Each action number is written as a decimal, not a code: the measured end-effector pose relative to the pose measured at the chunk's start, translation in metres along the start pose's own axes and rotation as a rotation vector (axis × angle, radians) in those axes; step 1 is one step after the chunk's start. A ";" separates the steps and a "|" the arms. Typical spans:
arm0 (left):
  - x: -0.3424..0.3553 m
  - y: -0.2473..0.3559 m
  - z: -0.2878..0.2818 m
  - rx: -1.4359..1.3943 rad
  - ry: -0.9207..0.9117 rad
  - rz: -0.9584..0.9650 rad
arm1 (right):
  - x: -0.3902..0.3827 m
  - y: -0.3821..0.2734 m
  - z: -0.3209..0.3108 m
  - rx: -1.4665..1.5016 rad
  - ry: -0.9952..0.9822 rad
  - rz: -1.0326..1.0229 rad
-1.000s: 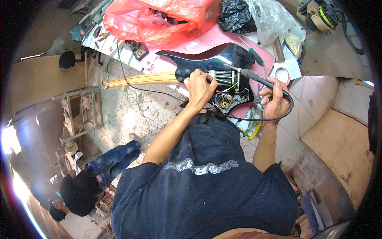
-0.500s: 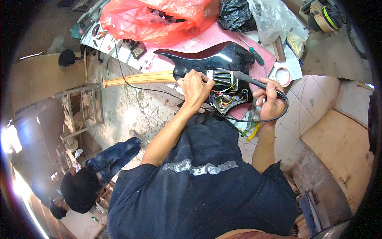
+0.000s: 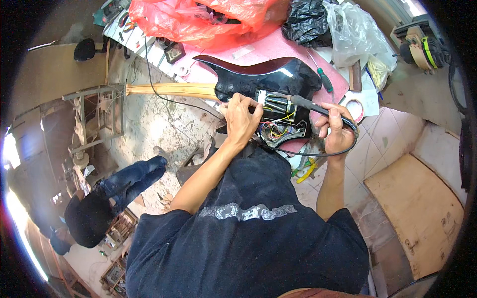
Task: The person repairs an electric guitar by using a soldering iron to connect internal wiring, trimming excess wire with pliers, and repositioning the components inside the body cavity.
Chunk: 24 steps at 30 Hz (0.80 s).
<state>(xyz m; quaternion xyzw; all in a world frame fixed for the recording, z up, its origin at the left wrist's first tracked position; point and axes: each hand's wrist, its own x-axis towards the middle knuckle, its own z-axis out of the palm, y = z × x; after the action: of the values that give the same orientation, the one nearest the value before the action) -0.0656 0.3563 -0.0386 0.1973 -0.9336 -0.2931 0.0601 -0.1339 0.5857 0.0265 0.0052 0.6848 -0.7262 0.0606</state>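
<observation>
A dark, glossy electric guitar (image 3: 256, 73) lies back side up across the table edge, its pale wooden neck (image 3: 174, 89) stretching left. Metal springs (image 3: 279, 106) show in one opened cavity; a second cavity nearer me holds coloured wires (image 3: 279, 130). My right hand (image 3: 339, 133) grips a soldering iron (image 3: 312, 105), its tip over the spring cavity. By the left end of that cavity is my left hand (image 3: 240, 119), thumb and fingers pinched together. Whatever they hold is too small or hidden to name. The iron's black cord (image 3: 303, 155) loops below my right hand.
Beyond the guitar lie a red plastic bag (image 3: 213, 30), a black bag (image 3: 307, 22) and a clear bag (image 3: 357, 35). A green-handled screwdriver (image 3: 324, 80) and a tape roll (image 3: 353, 109) sit at right, yellow-handled pliers (image 3: 307, 171) nearer me. Another person (image 3: 94, 218) is at lower left.
The view has shifted slightly. My left hand remains pinched beside the spring cavity, and the soldering iron's tip stays over the springs with little movement.
</observation>
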 end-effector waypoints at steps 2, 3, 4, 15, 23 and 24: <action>-0.006 0.000 -0.006 -0.008 0.012 0.011 | 0.005 0.002 -0.002 -0.021 -0.001 -0.007; -0.008 0.000 -0.008 -0.019 0.026 0.032 | 0.006 0.003 -0.003 -0.022 -0.007 0.002; -0.009 -0.001 -0.009 -0.010 0.028 0.037 | 0.008 0.002 -0.003 -0.023 -0.008 0.004; -0.003 0.010 -0.007 0.100 -0.010 -0.037 | 0.023 0.004 0.002 0.056 -0.048 -0.004; 0.001 0.010 -0.008 0.001 -0.051 -0.114 | 0.026 0.002 -0.004 0.043 -0.045 0.005; 0.000 0.010 -0.007 -0.010 -0.041 -0.118 | 0.026 0.003 -0.005 0.043 -0.046 0.005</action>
<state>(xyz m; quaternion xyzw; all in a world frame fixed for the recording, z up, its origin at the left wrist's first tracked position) -0.0676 0.3598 -0.0274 0.2455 -0.9199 -0.3050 0.0245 -0.1600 0.5889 0.0208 -0.0085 0.6674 -0.7405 0.0783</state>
